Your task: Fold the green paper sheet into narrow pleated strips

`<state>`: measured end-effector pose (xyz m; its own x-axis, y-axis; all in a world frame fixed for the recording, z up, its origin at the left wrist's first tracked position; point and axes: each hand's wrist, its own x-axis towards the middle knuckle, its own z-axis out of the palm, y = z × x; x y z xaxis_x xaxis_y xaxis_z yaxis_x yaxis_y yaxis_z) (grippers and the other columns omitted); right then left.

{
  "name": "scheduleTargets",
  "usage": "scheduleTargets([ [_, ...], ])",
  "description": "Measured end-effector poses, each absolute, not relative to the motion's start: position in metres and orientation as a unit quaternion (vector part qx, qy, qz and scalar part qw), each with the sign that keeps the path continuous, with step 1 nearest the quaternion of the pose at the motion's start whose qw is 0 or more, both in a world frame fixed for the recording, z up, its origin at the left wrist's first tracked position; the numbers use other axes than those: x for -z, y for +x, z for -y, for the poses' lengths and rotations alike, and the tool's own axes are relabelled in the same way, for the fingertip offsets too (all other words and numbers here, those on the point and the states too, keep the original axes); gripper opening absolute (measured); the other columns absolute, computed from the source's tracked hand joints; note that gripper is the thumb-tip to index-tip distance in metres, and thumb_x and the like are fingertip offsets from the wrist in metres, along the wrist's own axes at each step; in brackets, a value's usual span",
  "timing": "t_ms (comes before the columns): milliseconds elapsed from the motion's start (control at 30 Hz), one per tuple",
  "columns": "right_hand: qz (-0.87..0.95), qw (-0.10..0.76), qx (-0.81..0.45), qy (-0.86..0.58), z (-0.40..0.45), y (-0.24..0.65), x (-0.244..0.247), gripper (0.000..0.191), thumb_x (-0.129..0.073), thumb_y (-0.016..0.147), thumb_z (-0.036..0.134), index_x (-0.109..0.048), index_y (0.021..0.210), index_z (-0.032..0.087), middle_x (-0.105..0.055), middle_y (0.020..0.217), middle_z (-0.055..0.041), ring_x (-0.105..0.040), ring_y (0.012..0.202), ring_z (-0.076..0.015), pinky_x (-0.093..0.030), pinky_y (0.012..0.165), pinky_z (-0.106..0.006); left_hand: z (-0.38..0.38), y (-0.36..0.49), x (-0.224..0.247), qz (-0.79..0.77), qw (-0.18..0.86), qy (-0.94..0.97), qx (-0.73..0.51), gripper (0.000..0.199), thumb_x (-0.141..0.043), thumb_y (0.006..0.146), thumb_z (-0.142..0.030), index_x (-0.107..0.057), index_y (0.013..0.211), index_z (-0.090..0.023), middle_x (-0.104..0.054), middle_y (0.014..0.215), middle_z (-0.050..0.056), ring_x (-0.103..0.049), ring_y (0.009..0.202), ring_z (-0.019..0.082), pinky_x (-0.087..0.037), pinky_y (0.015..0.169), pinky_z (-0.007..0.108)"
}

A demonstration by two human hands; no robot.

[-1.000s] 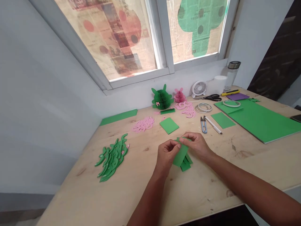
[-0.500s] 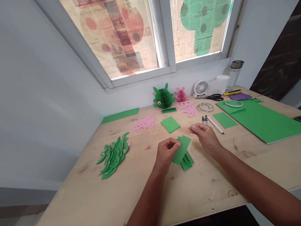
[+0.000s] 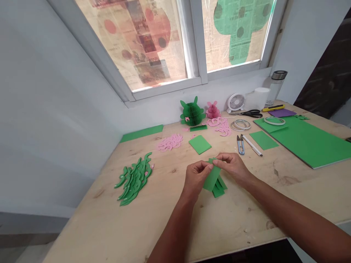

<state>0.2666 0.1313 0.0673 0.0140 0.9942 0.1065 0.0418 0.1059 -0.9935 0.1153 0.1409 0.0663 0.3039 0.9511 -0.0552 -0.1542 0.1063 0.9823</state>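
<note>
Pinched between the thumb and fingers of my left hand is a small green paper piece, by its upper left edge. My right hand has its thumb and fingers closed on the top corner of the same piece, so the two hands nearly touch. Beneath it, more folded green strips lie on the wooden table. A green paper square rests just beyond my hands. Blue-handled snips and a white pen lie past my right hand.
To the left are a heap of green cutouts and pink cutouts. At the back stand green and pink paper figures, a small fan and a bottle. A large green sheet lies at the right.
My right hand has moved left and down onto the paper piece; before, it was pinched in the air beside it. The snips now show fully. My left hand keeps its hold.
</note>
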Motion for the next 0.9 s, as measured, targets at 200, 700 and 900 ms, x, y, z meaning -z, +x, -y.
scheduleTargets([
  [200,0.518,0.523,-0.468,-0.489,-0.131,0.268,-0.067,0.025,-0.072,0.066,0.041,-0.064,0.057,0.019,-0.055,0.059,0.0016,-0.047,0.061,-0.0136,-0.035,0.062,-0.029,-0.142,0.113,-0.065,-0.391,0.627,0.52,-0.428,0.032,-0.076,0.065,-0.044,-0.068,0.063,-0.013,-0.06,0.058,0.001,-0.048,0.055,0.01,-0.036,0.055,0.023],
  [700,0.393,0.633,-0.45,-0.493,-0.153,0.312,-0.068,0.028,-0.082,0.055,0.043,-0.067,0.06,0.019,-0.06,0.062,0.0004,-0.049,0.064,-0.0141,-0.038,0.064,-0.029,-0.142,0.113,-0.064,-0.394,0.606,0.571,-0.389,0.025,-0.072,0.069,-0.036,-0.064,0.057,-0.015,-0.061,0.053,0.003,-0.051,0.05,0.011,-0.037,0.049,0.023],
  [900,0.382,0.631,-0.445,-0.508,-0.156,0.327,-0.072,0.03,-0.081,0.056,0.046,-0.066,0.06,0.019,-0.059,0.061,0.0008,-0.048,0.06,-0.0132,-0.036,0.061,-0.028,-0.15,0.111,-0.058,-0.427,0.583,0.539,-0.432,0.024,-0.07,0.068,-0.037,-0.064,0.06,-0.015,-0.061,0.055,0.001,-0.051,0.05,0.01,-0.036,0.047,0.021],
])
